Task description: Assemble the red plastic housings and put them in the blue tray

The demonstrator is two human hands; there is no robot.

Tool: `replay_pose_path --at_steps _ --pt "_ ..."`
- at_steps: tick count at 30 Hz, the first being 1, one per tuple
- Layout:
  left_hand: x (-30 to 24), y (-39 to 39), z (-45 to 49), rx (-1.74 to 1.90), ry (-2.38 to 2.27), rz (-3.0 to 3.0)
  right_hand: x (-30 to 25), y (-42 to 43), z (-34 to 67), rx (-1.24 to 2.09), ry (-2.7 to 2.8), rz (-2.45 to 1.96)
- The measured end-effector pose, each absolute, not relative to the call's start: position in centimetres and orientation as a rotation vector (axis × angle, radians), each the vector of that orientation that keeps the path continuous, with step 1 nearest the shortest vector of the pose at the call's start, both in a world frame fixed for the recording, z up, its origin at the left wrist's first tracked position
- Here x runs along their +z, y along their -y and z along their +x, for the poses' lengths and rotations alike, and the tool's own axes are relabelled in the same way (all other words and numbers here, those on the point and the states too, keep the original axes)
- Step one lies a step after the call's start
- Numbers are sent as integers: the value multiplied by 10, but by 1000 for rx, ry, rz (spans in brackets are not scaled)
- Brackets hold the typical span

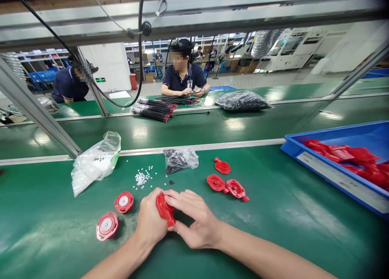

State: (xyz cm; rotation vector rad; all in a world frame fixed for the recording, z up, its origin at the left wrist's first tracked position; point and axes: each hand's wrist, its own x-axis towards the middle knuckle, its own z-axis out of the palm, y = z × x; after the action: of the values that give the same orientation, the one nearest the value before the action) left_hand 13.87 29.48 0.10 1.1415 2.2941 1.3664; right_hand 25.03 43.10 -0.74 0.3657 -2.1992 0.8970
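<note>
The red part [165,210] is between the two hands, above the green surface [261,238]. The left hand [150,218] holds its left side, with most fingers hidden. The right hand [199,220] pinches it: fingers [179,202] touch the top, and the thumb [180,230] is by the little spout [171,222] at the bottom.

A green bench top [267,238] bears a small clear bag of black pieces [175,161]; nearer the viewer than this bag lie loose black pieces [172,182]. To its left lie scattered white pieces [142,177], a larger bag of white pieces [96,165] and two disc-centred red parts [124,202]; to its right, three plain red parts [216,182] and, farther right, a blue tray [334,179].
</note>
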Motion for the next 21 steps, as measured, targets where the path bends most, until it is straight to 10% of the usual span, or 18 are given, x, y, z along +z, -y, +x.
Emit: replay_pose_path --at_steps 7,15,21 --pt "16 -285 113 1281 -2527 1363 25 -506 239 536 2190 22" --pt "37 -233 63 -56 -2894 1038 33 -651 286 141 2334 -1413" --pt "38 -233 54 311 -2893 1039 33 -633 276 260 2355 -1391"
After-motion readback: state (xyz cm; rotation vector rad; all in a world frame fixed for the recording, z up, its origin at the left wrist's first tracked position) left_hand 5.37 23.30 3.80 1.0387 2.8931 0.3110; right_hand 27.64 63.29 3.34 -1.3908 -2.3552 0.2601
